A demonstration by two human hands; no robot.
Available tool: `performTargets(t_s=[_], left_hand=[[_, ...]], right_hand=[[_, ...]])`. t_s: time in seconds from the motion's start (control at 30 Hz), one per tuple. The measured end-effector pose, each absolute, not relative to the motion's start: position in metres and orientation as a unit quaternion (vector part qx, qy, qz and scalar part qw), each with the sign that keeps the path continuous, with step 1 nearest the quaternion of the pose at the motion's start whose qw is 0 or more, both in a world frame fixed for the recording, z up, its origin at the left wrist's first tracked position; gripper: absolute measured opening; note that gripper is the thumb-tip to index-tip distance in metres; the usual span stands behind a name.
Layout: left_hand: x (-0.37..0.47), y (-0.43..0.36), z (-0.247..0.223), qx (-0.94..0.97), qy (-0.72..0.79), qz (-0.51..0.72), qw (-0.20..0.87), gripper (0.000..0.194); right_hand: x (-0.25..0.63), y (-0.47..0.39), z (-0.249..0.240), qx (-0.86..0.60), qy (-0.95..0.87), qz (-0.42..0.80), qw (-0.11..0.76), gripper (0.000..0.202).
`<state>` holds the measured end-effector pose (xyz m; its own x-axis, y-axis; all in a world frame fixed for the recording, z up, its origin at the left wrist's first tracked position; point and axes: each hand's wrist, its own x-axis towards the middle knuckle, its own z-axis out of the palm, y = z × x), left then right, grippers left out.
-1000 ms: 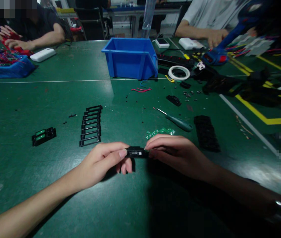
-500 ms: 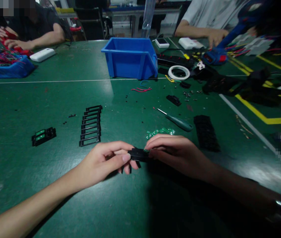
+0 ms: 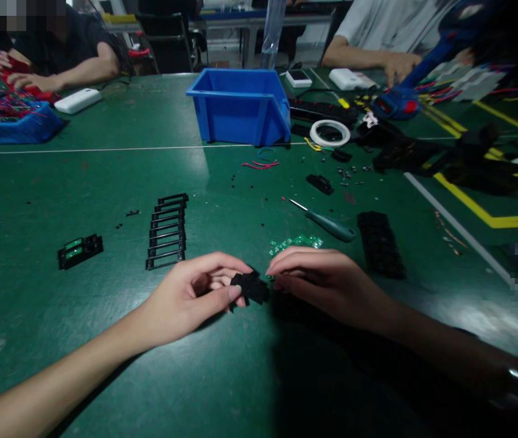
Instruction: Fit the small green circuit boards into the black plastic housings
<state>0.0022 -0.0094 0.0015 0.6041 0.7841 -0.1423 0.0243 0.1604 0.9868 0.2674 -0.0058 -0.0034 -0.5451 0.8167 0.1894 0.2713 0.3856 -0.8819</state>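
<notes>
My left hand (image 3: 199, 298) pinches a small black plastic housing (image 3: 250, 288) between thumb and fingers, low over the green table. Close to its right end is my right hand (image 3: 327, 277), thumb and fingertips pressed together. A tiny green circuit board (image 3: 270, 277) shows at those fingertips, mostly hidden by them. Just beyond the right hand lies a pile of small green circuit boards (image 3: 295, 243). Left of my hands rests a row of black plastic frames (image 3: 167, 234), and farther left a black housing with green boards in it (image 3: 80, 250).
A green-handled screwdriver (image 3: 329, 226) and a block of black parts (image 3: 381, 244) lie to the right. Behind them are loose screws (image 3: 350, 173), a white tape roll (image 3: 330, 134) and a blue bin (image 3: 240, 109). Two people sit across the table.
The black housing has turned in my left hand, its broader face now showing and its right end lower. It has come away from the right fingertips. My right hand has barely moved.
</notes>
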Motion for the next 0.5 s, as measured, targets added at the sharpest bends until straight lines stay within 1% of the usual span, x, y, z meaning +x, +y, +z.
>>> performTargets(t_s=[0.1,0.27,0.5], left_hand=[[0.0025,-0.0092,0.0008,0.590,0.349,0.279,0.673,0.024],[0.0010,-0.0093,0.0001,0.602,0.370,0.259,0.659,0.033],[0.0015,-0.0090,-0.0018,0.610,0.360,0.266,0.654,0.023]], right_hand=[[0.2672,-0.0058,-0.0032,-0.355,-0.767,0.426,0.322,0.013],[0.2676,-0.0065,-0.0027,-0.354,-0.765,0.433,0.319,0.013],[0.2676,-0.0067,-0.0037,-0.351,-0.766,0.433,0.322,0.012]])
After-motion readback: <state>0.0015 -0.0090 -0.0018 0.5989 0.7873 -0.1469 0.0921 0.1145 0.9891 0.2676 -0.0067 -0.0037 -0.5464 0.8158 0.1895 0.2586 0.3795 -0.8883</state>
